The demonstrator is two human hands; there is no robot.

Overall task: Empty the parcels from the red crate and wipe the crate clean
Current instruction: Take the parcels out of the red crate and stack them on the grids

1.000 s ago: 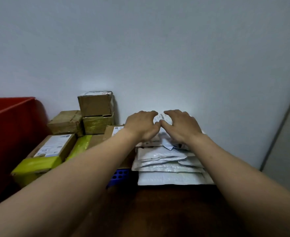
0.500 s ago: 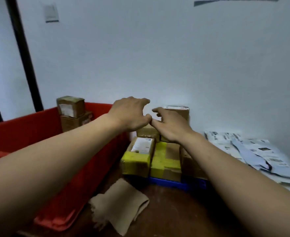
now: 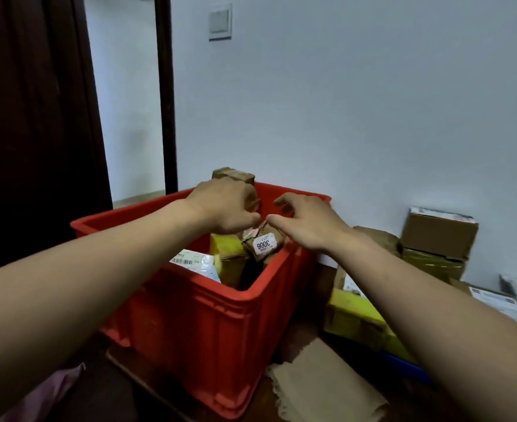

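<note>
Your left hand (image 3: pixel 226 208) hangs over the red crate (image 3: pixel 208 315) with its fingers bent down; I cannot tell whether they touch the small brown box (image 3: pixel 234 175) behind them. Your right hand (image 3: pixel 309 222) hovers beside it, fingers loosely spread and holding nothing, the two thumbs nearly meeting above the parcel labelled 3006 (image 3: pixel 263 245). Yellow-taped parcels (image 3: pixel 225 248) and a white mailer (image 3: pixel 194 263) also lie in the crate, with a dark gap at its near right corner. Stacked boxes (image 3: pixel 439 236) stand right of the rim, against the white wall (image 3: pixel 357 102). A brown cloth (image 3: pixel 321 388) lies on the dark wooden surface (image 3: pixel 123 400) beside the crate. A dark door (image 3: pixel 32 117) fills the left.
</note>
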